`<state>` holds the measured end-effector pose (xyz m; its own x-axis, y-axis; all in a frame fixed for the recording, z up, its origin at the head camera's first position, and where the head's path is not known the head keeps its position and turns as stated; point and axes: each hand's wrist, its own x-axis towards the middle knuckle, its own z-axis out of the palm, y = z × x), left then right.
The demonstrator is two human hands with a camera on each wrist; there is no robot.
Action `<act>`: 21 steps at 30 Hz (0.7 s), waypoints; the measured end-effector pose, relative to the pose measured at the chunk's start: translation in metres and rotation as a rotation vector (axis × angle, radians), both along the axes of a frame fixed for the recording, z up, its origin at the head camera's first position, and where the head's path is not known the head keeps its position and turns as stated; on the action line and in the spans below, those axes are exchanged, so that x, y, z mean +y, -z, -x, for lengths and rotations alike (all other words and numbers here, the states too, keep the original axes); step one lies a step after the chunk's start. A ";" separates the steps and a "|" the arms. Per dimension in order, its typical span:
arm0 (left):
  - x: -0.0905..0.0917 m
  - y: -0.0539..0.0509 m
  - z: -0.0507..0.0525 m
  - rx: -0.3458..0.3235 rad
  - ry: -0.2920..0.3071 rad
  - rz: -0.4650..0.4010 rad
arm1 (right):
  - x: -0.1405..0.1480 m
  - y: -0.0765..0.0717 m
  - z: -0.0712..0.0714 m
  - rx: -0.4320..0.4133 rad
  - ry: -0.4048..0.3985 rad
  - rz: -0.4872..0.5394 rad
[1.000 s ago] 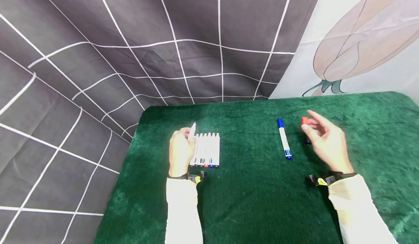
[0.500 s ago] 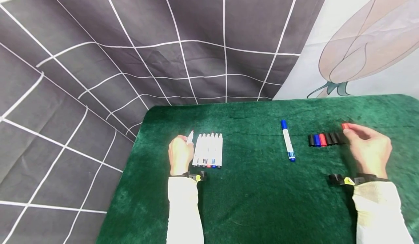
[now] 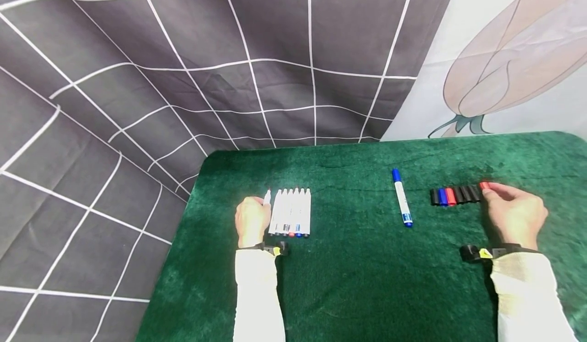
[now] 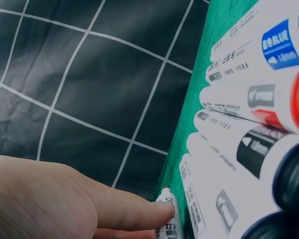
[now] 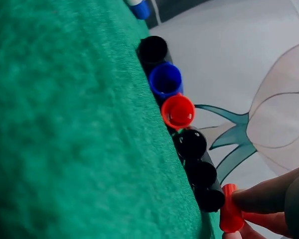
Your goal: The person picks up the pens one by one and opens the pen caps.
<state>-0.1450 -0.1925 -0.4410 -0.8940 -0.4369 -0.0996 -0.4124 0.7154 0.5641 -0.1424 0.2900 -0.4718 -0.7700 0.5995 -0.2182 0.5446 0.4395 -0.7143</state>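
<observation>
At the left end of a row of uncapped white markers (image 3: 296, 212), my left hand (image 3: 251, 219) holds another uncapped marker (image 3: 267, 197). Its red tip shows in the left wrist view, where my thumb presses on the barrel (image 4: 168, 226). On the right side of the table, my right hand (image 3: 518, 214) pinches a red marker cap (image 5: 231, 211) between thumb and fingers. That cap is at the right end of a row of caps: black ones (image 3: 467, 194), a blue one (image 3: 443, 197) and another red one (image 3: 451, 196).
A capped blue marker (image 3: 401, 199) lies between the two rows, closer to the caps. Green cloth (image 3: 348, 270) covers the table. Dark gridded fabric (image 3: 270, 36) hangs behind and to the left; a pale printed sheet (image 3: 422, 112) hangs at the back right.
My right hand has carried the red cap rightward from the left end of the cap row to its right end and lowered it. The left hand has lowered its marker beside the row.
</observation>
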 end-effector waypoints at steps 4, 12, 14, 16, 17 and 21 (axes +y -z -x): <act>0.000 0.001 0.000 -0.017 0.007 0.002 | -0.003 0.002 -0.001 0.011 -0.036 -0.030; 0.001 0.002 0.002 -0.046 0.003 0.006 | -0.003 0.007 0.001 0.015 -0.065 -0.045; 0.003 0.002 0.002 -0.057 0.014 0.015 | -0.002 0.008 0.001 0.016 -0.045 -0.043; 0.004 0.002 0.002 -0.072 0.031 0.022 | -0.001 0.009 0.001 0.015 -0.018 -0.027; 0.004 0.002 0.002 -0.080 0.037 0.025 | 0.000 0.010 0.001 0.014 -0.003 -0.015; 0.005 0.002 0.003 -0.109 0.049 0.036 | -0.001 0.012 0.003 0.018 0.039 0.016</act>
<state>-0.1479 -0.1874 -0.4425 -0.8992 -0.3976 -0.1824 -0.4337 0.7554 0.4912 -0.1449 0.2893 -0.4836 -0.7502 0.6257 -0.2137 0.5477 0.4070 -0.7310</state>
